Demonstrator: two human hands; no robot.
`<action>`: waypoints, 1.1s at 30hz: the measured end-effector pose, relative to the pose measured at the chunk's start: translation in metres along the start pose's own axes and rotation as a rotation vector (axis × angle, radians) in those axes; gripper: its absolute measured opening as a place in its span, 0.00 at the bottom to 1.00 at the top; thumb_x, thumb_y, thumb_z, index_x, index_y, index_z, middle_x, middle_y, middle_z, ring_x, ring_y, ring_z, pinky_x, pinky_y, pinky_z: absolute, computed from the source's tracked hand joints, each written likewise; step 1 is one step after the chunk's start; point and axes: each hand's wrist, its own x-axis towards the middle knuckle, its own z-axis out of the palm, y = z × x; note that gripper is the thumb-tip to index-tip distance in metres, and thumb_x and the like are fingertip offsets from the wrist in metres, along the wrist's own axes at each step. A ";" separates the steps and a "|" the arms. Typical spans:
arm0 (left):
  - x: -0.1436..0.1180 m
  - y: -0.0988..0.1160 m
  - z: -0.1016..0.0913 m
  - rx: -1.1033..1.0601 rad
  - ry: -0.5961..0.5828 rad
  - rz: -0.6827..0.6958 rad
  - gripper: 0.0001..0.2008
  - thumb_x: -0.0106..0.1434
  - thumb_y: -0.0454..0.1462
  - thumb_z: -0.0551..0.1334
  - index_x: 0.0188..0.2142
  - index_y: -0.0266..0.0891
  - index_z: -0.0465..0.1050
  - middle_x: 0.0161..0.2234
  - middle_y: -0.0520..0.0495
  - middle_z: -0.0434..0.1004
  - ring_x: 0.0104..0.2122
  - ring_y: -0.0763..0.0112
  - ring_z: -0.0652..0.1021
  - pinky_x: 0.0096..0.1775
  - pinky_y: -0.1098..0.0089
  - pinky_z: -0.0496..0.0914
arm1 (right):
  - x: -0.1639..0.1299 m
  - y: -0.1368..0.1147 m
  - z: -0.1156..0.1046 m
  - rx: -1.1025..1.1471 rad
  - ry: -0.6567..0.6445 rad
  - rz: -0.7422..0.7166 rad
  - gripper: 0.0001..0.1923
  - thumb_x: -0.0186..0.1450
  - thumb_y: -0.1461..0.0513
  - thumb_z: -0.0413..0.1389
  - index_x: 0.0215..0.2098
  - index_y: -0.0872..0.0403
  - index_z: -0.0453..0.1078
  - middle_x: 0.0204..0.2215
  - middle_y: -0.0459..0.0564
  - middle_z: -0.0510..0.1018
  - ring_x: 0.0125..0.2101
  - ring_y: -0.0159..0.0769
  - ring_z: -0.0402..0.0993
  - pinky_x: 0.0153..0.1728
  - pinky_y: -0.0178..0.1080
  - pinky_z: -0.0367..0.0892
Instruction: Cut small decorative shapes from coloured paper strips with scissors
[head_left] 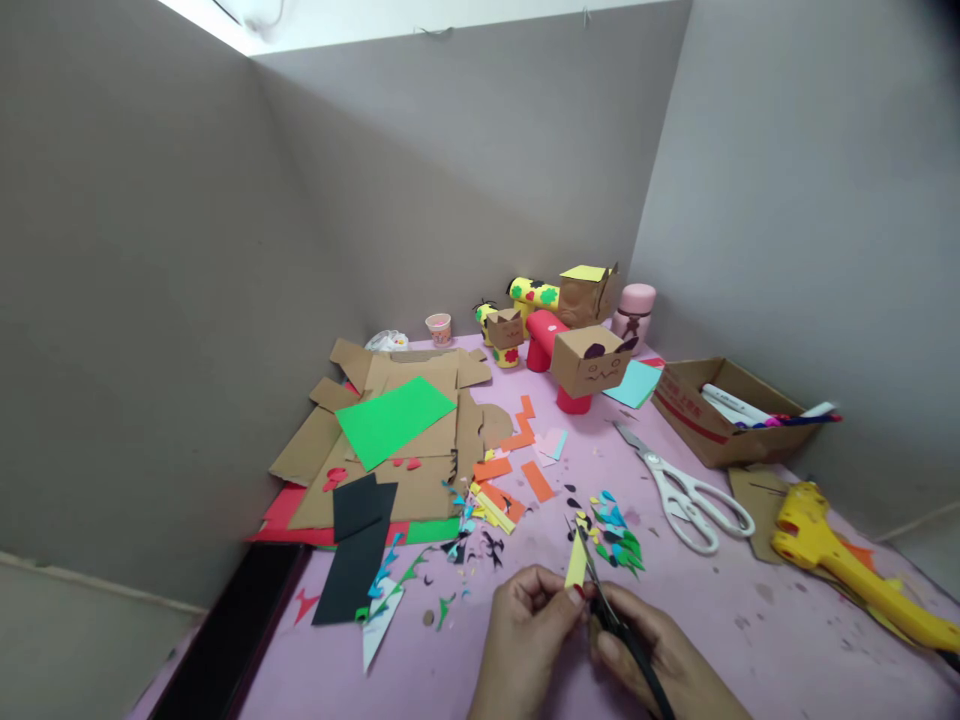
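Observation:
Between thumb and fingers, my left hand (527,632) pinches a small strip of yellow paper (576,562), which points away from me. My right hand (651,645) is wrapped round black-handled scissors (626,632). Their blades lie against the right edge of the yellow strip; how far apart the blades are is hard to see. Just beyond the fingertips lies a pile of small cut paper pieces (619,540) in green, blue, yellow and black. Part of the scissor handle is hidden by my right fingers.
White-handled scissors (694,500) lie to the right, near a yellow glue gun (844,560) and a cardboard box of pens (694,405). Cardboard animals (592,358) stand at the back. Flattened cardboard (420,490), green paper (397,418) and black paper (352,570) cover the left.

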 end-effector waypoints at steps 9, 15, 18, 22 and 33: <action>0.000 -0.003 -0.002 0.048 -0.008 -0.013 0.19 0.41 0.49 0.70 0.16 0.37 0.68 0.15 0.52 0.69 0.18 0.75 0.65 0.25 0.73 0.58 | 0.000 0.001 -0.001 -0.043 0.014 -0.013 0.24 0.61 0.47 0.53 0.47 0.53 0.70 0.28 0.48 0.72 0.32 0.44 0.67 0.37 0.42 0.65; 0.002 -0.002 -0.003 0.064 -0.019 -0.014 0.20 0.41 0.50 0.70 0.16 0.37 0.68 0.15 0.52 0.69 0.18 0.75 0.65 0.24 0.73 0.58 | 0.000 0.005 -0.001 -0.039 0.016 -0.006 0.23 0.61 0.46 0.53 0.46 0.52 0.71 0.28 0.48 0.71 0.32 0.43 0.66 0.34 0.40 0.65; 0.002 -0.001 -0.002 0.065 -0.016 -0.018 0.20 0.41 0.50 0.70 0.17 0.36 0.68 0.15 0.52 0.69 0.18 0.75 0.65 0.25 0.73 0.58 | 0.000 0.007 -0.003 -0.052 0.027 0.006 0.23 0.60 0.47 0.54 0.46 0.53 0.71 0.26 0.47 0.69 0.31 0.43 0.65 0.34 0.40 0.64; 0.002 -0.004 -0.003 0.031 -0.033 -0.018 0.20 0.42 0.50 0.70 0.19 0.36 0.70 0.16 0.52 0.69 0.18 0.75 0.66 0.25 0.73 0.59 | 0.000 0.008 -0.005 -0.066 0.023 0.022 0.22 0.61 0.48 0.54 0.46 0.52 0.71 0.26 0.46 0.67 0.27 0.39 0.62 0.30 0.38 0.63; 0.005 -0.008 -0.008 -0.032 0.016 0.001 0.19 0.43 0.48 0.70 0.20 0.36 0.69 0.18 0.50 0.71 0.20 0.75 0.67 0.26 0.73 0.60 | -0.001 0.003 -0.008 -0.093 -0.006 0.023 0.20 0.61 0.46 0.52 0.42 0.51 0.70 0.23 0.44 0.64 0.32 0.43 0.63 0.30 0.37 0.61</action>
